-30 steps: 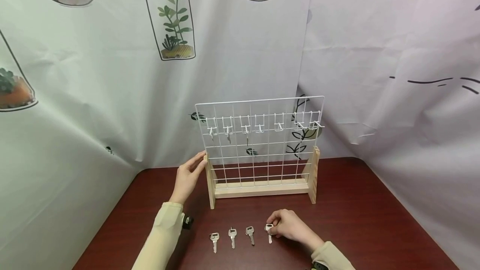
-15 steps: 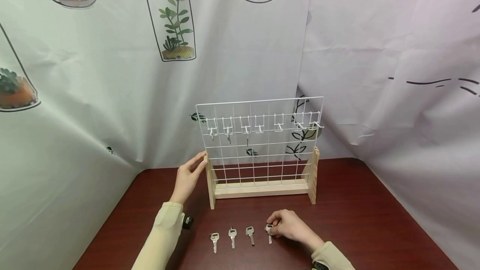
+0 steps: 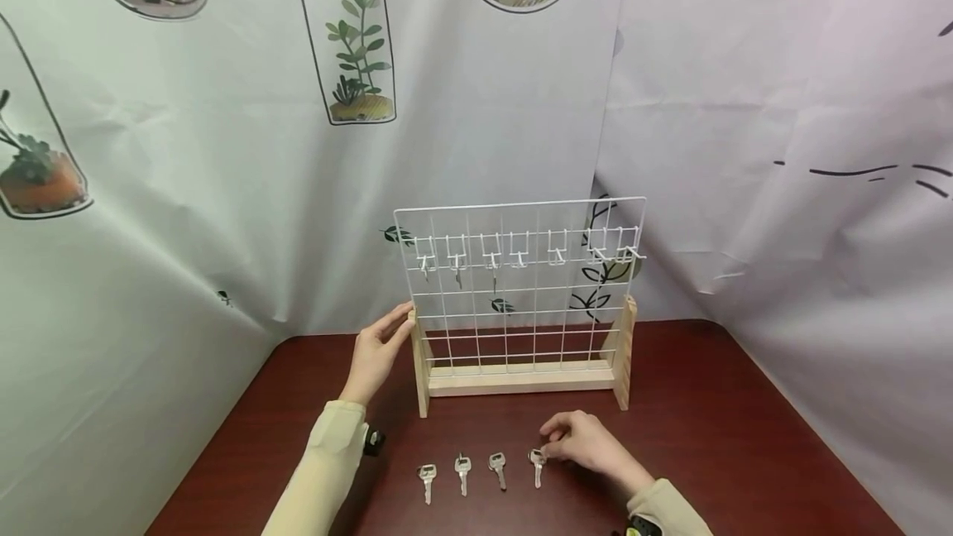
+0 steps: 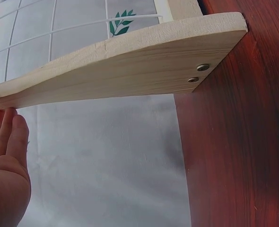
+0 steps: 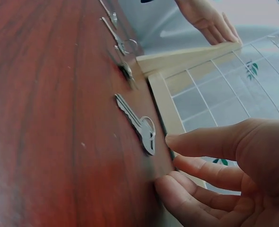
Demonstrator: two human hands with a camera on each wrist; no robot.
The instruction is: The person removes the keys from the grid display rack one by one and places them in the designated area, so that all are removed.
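Right hand [image 3: 591, 443] hung over the table, just beside the rightmost key [image 3: 538, 474]; fingers loosely bent, thumb and fingertips parted, nothing held. Right wrist view showed a gap between fingertips and that key, which lay flat with a ring through its head. Left hand [image 3: 375, 354] gripped the top of the left upright [image 4: 130, 71], thumb and fingers closed about the wood, fingers fairly straight; exact finger contact partly hidden.

Four keys lay in a row on the table, in front of the rack: first key [image 3: 428, 484] leftmost, second key [image 3: 463, 476] next, then third key [image 3: 499, 471], then the rightmost one. All were well apart from the rack, heads toward it, blades toward the person.

Rack was a white wire grid [image 3: 521, 204] standing between two wooden uprights, with a base board [image 3: 521, 379] joining them low down. Seven white hooks ran across the upper grid; small metal items hung at the three leftmost, too small to make out. Two screws [image 4: 203, 67] showed low on the left upright. Table [image 3: 715, 404] was dark red; behind it, a pale sheet [image 3: 484, 89] with printed plants
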